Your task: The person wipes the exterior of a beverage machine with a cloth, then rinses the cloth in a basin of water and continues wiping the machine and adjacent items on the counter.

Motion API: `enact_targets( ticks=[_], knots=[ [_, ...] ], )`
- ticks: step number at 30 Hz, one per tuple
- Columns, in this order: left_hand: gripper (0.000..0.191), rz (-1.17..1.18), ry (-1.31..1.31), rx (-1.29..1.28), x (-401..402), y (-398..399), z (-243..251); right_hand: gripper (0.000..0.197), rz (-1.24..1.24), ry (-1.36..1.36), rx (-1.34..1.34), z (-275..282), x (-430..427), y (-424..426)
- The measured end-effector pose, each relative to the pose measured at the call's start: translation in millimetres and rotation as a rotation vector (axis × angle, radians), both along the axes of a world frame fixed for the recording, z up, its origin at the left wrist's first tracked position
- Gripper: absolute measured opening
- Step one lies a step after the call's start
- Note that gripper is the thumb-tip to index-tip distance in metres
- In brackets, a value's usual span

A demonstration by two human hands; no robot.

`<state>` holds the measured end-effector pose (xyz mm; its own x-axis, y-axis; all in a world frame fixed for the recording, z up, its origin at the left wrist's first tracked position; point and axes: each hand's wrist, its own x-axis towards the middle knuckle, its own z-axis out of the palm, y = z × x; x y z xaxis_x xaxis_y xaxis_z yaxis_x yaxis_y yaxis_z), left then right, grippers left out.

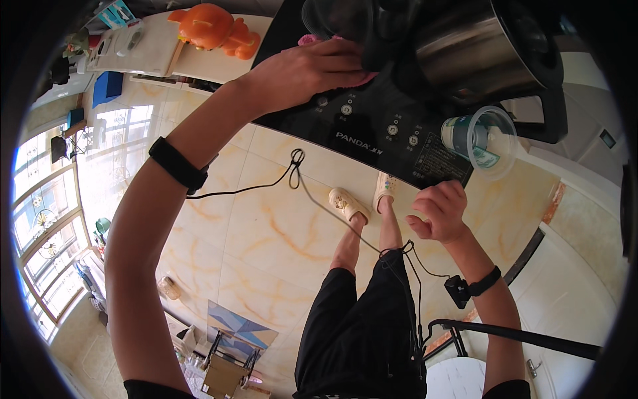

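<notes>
My left hand (319, 70) presses a pink cloth (356, 84) onto the black glossy top of a Panda electric tea stove (359, 119), beside a dark appliance part. Parts of the cloth show above and below the fingers; the rest lies under the hand. My right hand (441, 212), loosely curled with nothing seen in it, is at the stove's near right edge. A steel kettle (473, 50) with a black handle stands at the upper right. Close by it, a clear plastic cup (491, 144) overlaps a green and white container (458, 133).
An orange figurine (214, 30) lies on the pale cabinet at the upper left. Black cables (319, 199) hang from my wrist straps across the view. A round white table (456, 376) and a black bar (523, 333) are at the lower right.
</notes>
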<state>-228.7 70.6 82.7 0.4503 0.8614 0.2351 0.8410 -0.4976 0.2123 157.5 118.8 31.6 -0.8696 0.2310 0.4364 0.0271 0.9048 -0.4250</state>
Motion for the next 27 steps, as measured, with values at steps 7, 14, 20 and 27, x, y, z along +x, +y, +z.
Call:
enact_targets(
  ticks=[7,14,20,27],
  knots=[
    [0.052,0.037,-0.017,-0.049,-3,-12,1,0.025,-0.006,0.003,0.017,-4,1,3],
    [0.052,0.129,0.019,-0.079,-31,-40,0,0.027,-0.023,0.028,0.014,-12,-3,-1],
    [0.047,0.196,0.038,-0.078,-53,-57,2,0.026,-0.031,0.050,0.004,-14,-9,-5],
    [0.039,0.305,0.061,-0.015,-24,-64,5,0.031,-0.045,0.077,0.011,-17,-10,-13]
  ],
)
